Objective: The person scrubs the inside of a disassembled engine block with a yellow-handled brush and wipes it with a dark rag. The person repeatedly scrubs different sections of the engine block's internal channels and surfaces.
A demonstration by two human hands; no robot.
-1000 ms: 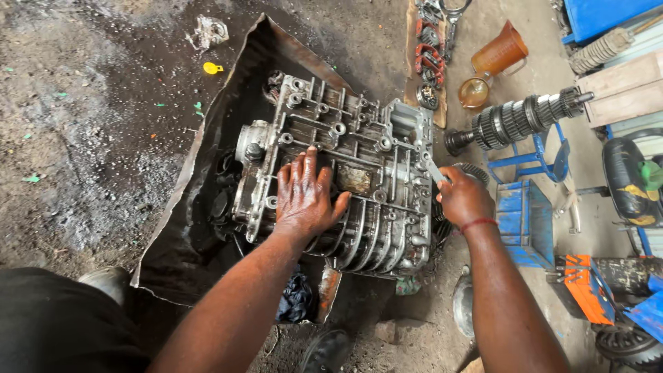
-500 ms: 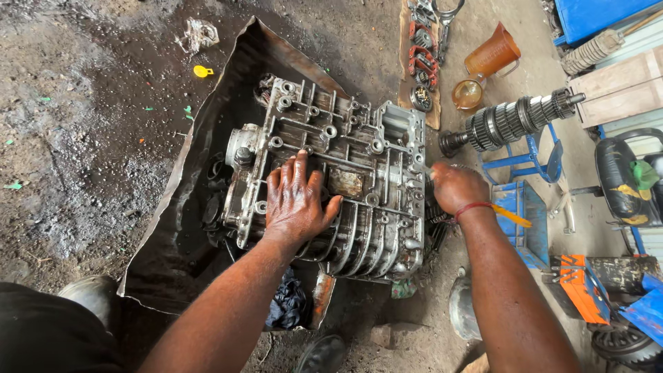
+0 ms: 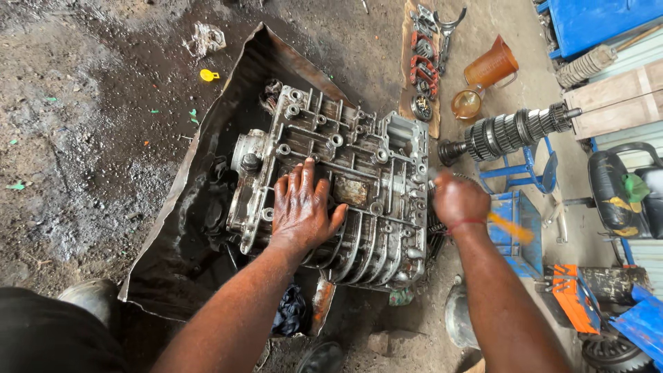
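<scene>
- One gearbox housing (image 3: 345,186) of ribbed grey metal lies on its side in the middle of the ground, oily and streaked, with bolt bosses along its flanges and an open square port at its far right corner.
- It rests on one dark bent metal sheet (image 3: 173,228) whose raised edges frame it on the left and near sides.
- Two hands are at work. The left hand (image 3: 302,207) lies flat on the housing's middle, fingers spread and pressing down.
- The right hand (image 3: 459,200) is closed in a fist at the housing's right edge around a tool with a yellow handle (image 3: 511,228); the tool's tip is blurred and cannot be made out.
- One gear shaft (image 3: 511,131) lies across a blue stand (image 3: 525,169), just right of the housing.
- One orange jug (image 3: 492,65) and one funnel (image 3: 467,105) stand near a wooden board (image 3: 407,62) holding several small parts.
- One yellow cap (image 3: 206,74) lies on bare dirt to the left, where there is open ground; the right side is crowded.
</scene>
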